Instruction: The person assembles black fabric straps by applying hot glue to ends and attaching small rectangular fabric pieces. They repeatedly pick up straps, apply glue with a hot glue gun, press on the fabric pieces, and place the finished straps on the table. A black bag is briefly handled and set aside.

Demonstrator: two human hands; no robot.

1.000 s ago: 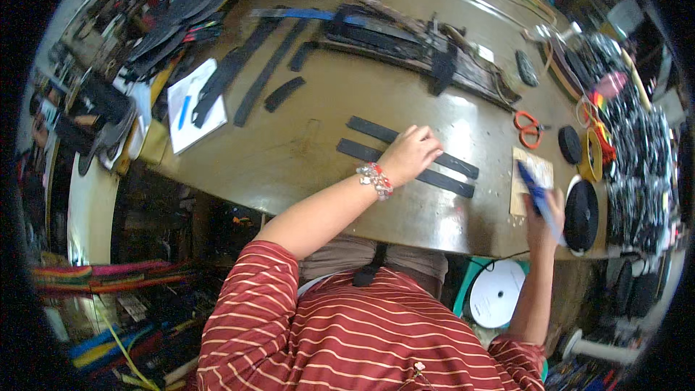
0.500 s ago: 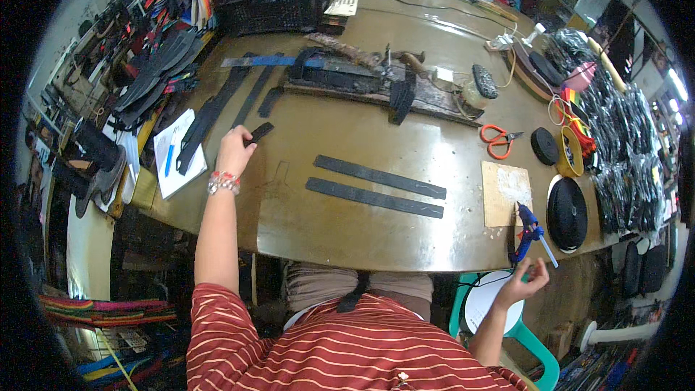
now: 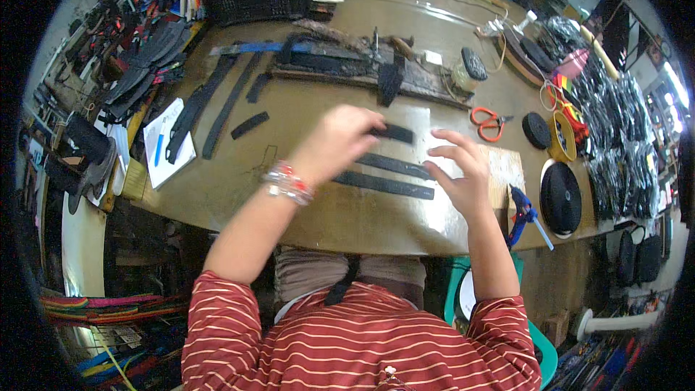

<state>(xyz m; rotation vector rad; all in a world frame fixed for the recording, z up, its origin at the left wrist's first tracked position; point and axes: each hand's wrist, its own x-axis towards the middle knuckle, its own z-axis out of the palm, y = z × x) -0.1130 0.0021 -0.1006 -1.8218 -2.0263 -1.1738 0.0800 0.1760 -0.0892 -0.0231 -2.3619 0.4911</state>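
My left hand [image 3: 340, 141], blurred by motion, pinches one end of a short black strip [image 3: 396, 133] above the table's middle. Below it two long black strips lie side by side, the upper long strip [image 3: 394, 166] and the lower long strip [image 3: 387, 185]. With fingers spread and nothing in them, my right hand [image 3: 463, 174] hovers at the right ends of these strips. Another short strip [image 3: 250, 124] rests on the table to the left.
A blue glue gun [image 3: 521, 213] stands at the right by a wooden board [image 3: 504, 166]. Orange-handled scissors [image 3: 489, 124] and a black webbing roll [image 3: 561, 199] lie nearby. Across the back runs a long dark wooden block [image 3: 340, 80]. Papers [image 3: 168, 148] with a pen are at left.
My left hand has moved right from the left side of the table, carrying a short strip. My right hand has come up from beside the glue gun to the long strips. The view has shifted slightly.
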